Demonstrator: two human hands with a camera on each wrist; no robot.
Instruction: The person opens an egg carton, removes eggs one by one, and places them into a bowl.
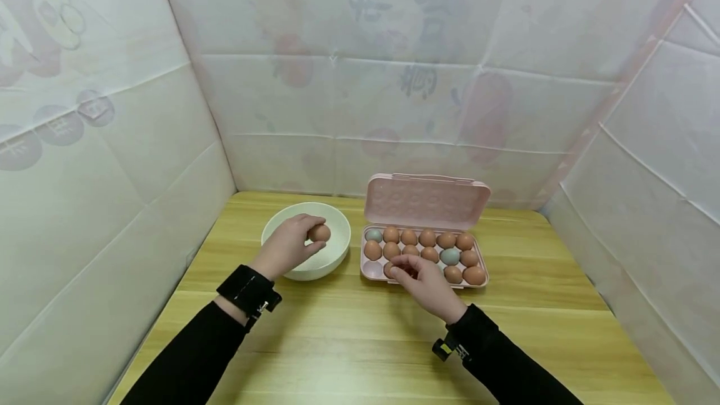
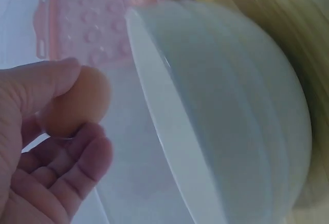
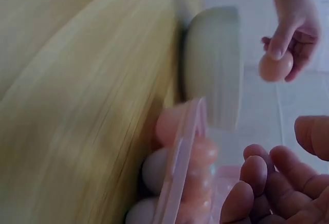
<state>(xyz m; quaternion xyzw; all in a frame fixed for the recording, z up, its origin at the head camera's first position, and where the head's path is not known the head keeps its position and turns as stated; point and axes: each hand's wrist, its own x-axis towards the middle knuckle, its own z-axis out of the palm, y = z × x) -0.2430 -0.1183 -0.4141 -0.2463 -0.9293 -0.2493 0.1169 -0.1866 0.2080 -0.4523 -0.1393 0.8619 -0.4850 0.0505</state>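
Note:
My left hand (image 1: 285,245) pinches a brown egg (image 1: 320,233) between thumb and fingers, above the pale bowl (image 1: 342,244). In the left wrist view the same egg (image 2: 85,103) is off to the side of the bowl's rim (image 2: 164,126). Over the front row of the pink egg carton (image 1: 371,269) hovers my right hand (image 1: 432,287), its fingers gently bent and apart from the thumb. The right wrist view shows nothing between those fingers (image 3: 254,172). Brown eggs and a few bluish ones sit in the carton; the right hand hides some of the front row.
The carton's lid (image 1: 427,200) stands raised at its back edge. Bowl and carton are side by side toward the back of the wooden table (image 1: 326,342). Printed pale sheets (image 1: 337,92) hang on three sides. Each wrist wears a black strap (image 1: 247,289).

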